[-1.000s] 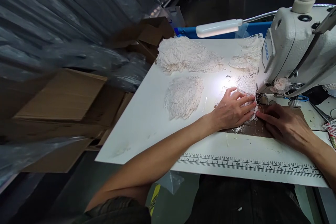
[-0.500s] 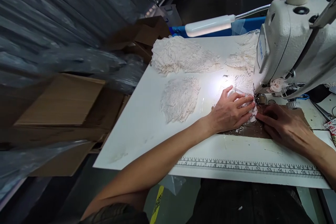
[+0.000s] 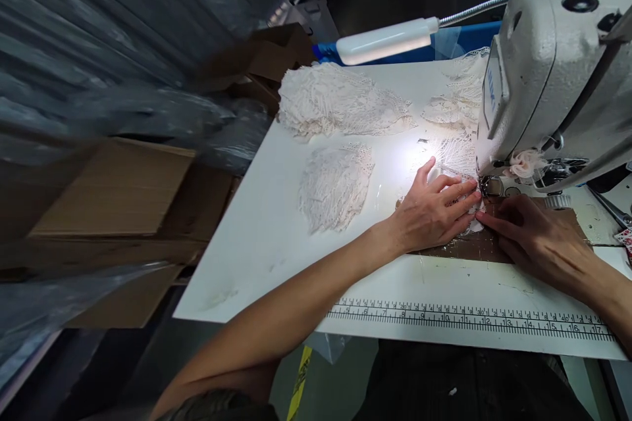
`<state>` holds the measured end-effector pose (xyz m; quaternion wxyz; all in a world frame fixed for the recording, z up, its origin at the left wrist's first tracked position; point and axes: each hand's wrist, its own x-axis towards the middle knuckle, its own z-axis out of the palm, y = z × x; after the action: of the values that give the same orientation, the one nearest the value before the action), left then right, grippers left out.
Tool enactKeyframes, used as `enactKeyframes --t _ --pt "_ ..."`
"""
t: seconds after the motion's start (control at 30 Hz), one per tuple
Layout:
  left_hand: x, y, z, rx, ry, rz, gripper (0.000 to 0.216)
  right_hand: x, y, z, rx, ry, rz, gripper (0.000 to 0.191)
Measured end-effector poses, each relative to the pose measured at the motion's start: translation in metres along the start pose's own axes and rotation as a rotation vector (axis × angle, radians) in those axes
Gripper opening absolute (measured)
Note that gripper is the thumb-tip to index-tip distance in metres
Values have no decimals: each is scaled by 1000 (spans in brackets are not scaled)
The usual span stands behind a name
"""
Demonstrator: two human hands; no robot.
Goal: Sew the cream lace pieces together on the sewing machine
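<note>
My left hand (image 3: 434, 209) lies spread and flat on a piece of white lace (image 3: 457, 156), its fingertips close to the presser foot (image 3: 488, 185) of the sewing machine (image 3: 526, 79). The lace runs under those fingers to the needle area. From the right, my right hand (image 3: 540, 237) reaches in with its index finger stretched out, touching the near edge of the lace. Its middle finger is curled, and the thumb sits apart below the index. Beneath both hands a brown sheet (image 3: 467, 251) covers part of the white table (image 3: 276, 237).
Two lace heaps, a large one (image 3: 340, 102) and a smaller one (image 3: 338, 187), lie left of the machine. A lamp (image 3: 388, 41) hangs above the far edge. Scissors (image 3: 612, 209) rest at right. A ruler strip (image 3: 464, 319) follows the front edge. Cardboard boxes (image 3: 113, 187) stand left.
The lace end by the right index finger has shifted slightly, and that fingertip has slid a little left. The view has moved slightly; both hands keep nearly the same pose.
</note>
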<state>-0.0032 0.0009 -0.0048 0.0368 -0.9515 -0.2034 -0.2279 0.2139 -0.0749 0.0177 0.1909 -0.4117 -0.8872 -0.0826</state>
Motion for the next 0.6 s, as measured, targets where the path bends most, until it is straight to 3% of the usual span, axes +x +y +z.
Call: enactKeyframes --t 0.6 --pt "4 -1 -4 -67 -116 -33 33 -9 2 8 85 -26 97 34"
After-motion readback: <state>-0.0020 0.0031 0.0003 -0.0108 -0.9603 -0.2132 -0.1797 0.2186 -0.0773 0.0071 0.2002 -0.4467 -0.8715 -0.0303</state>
